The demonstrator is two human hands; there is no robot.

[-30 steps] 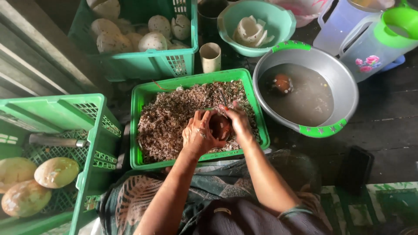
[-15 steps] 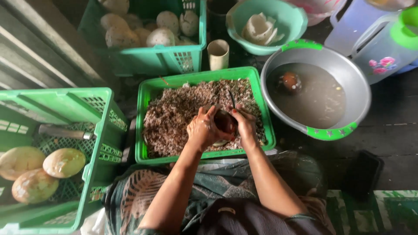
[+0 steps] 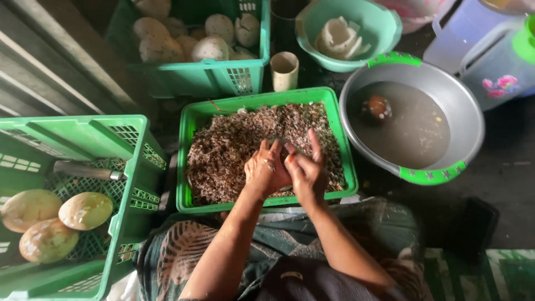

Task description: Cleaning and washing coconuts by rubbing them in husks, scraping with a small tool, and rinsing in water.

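1. Since the earlier frames the dark brown round piece between the palms has dropped from sight; the left hand (image 3: 266, 170) and right hand (image 3: 305, 170) now press close together at the centre of the frame, with the right fingers (image 3: 314, 144) lifted.
2. Whether the fingers grip anything I cannot tell: the left ones curl inward, the right ones are half spread, and the gap between them is hidden.
3. Both hands hang over the shallow green tray (image 3: 189, 167), which is full of brown shavings (image 3: 228, 150), likely so that scraps fall into it.
4. At right, a metal basin (image 3: 462, 111) of murky water holds a brown nut (image 3: 377, 106), seemingly soaking.
5. Lower left, a green crate (image 3: 128, 167) holds pale husked coconuts (image 3: 84, 210) and a knife (image 3: 83, 170) within reach.
6. Upper frame: another crate (image 3: 223, 78) of pale rounds, a cup (image 3: 285, 69), and a teal bowl (image 3: 384, 33) of white pieces.
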